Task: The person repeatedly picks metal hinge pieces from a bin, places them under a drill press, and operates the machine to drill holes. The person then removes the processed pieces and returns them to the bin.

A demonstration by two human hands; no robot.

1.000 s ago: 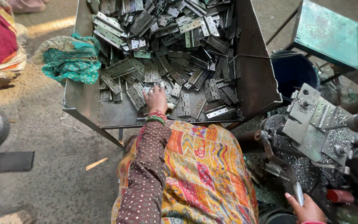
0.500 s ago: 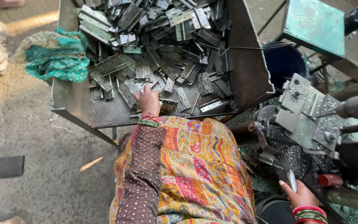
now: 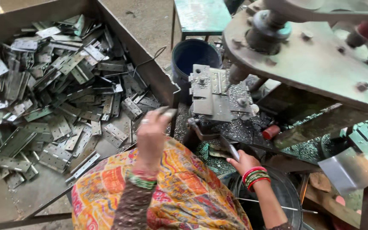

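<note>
- A dark blue bucket [image 3: 194,57] stands just beside the metal bin [image 3: 145,55].
- A green metal stool [image 3: 201,15] stands behind the bucket.
- Shiny metal shavings [image 3: 307,149] lie under the machine's grey plate [image 3: 316,64].
- A small red cylinder [image 3: 271,131] lies among them.
</note>
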